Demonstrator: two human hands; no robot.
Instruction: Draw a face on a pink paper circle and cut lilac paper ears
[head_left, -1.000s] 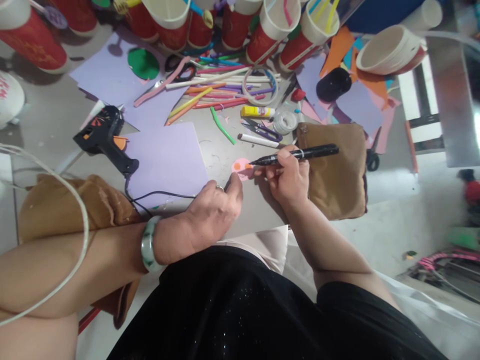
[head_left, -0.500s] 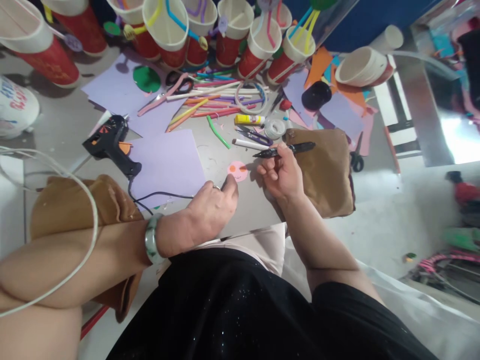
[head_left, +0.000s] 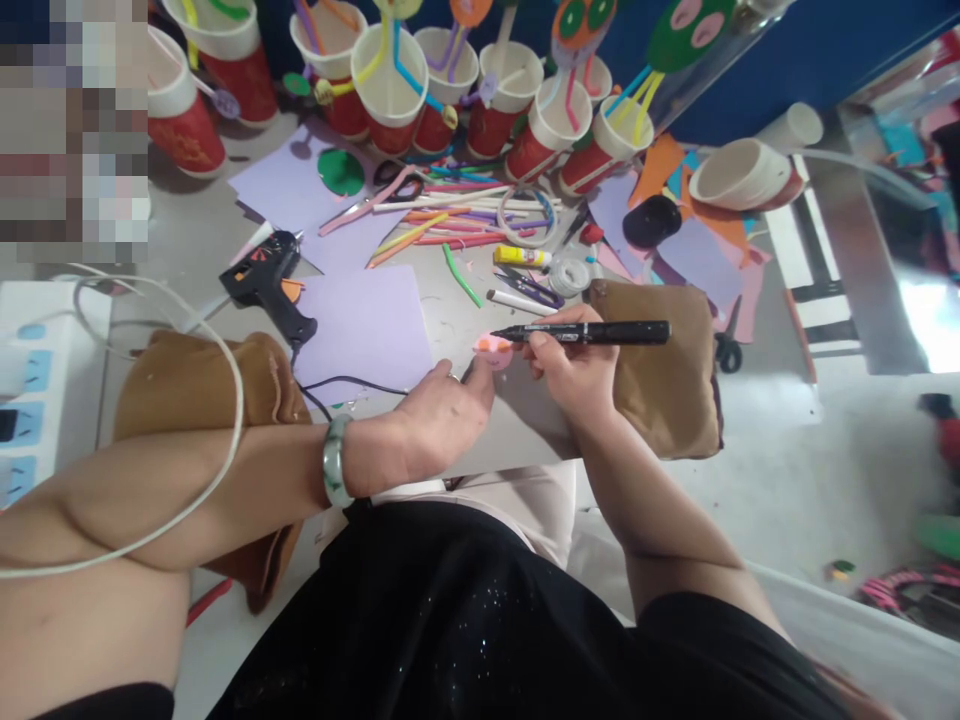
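A small pink paper disc with two orange spots and a drawn smile is at the table's front part. My left hand has its fingers closed at the disc's lower left edge; the fingertips are partly hidden behind the hand. In my right hand is a black marker, held nearly level, its tip pointing left over the disc's top edge. Whether the tip touches the paper I cannot tell. Left of the disc lies a purple paper sheet.
A black hot glue gun lies at the left, its cord running towards my left wrist. Beyond are a glue stick, scissors and many coloured sticks. Red paper cups line the back. A brown cloth pad sits right.
My right hand has brought the marker to the pink disc and turned it, so its barrel now lies over the hand. The whole view has shifted a little. My left hand stays at the disc.
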